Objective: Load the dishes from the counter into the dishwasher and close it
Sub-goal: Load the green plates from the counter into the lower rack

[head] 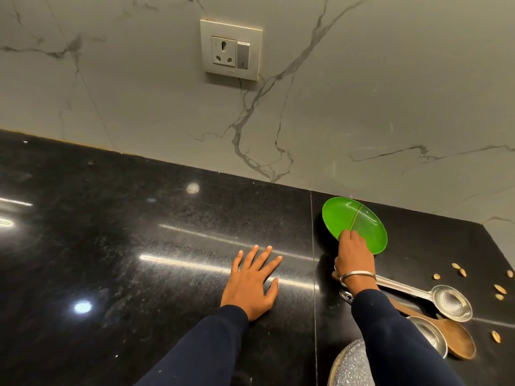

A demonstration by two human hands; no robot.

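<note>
Here right hand (354,253) pinches green plate (359,222) near counter's (167,246) back edge.

1. The room is dim and warm-toned, lit from overhead.
2. The black counter (139,246) mirrors the lamps as bright streaks and round glare spots.
3. The green plate (359,218) throws a dark shadow to its left.
4. Wide-angle bending tilts the wall (390,93) and counter edges.
5. Focus looks slightly soft throughout.

Black counter (139,274) bears ladles (446,300), wooden spoon (457,341), shells (500,288).
</note>
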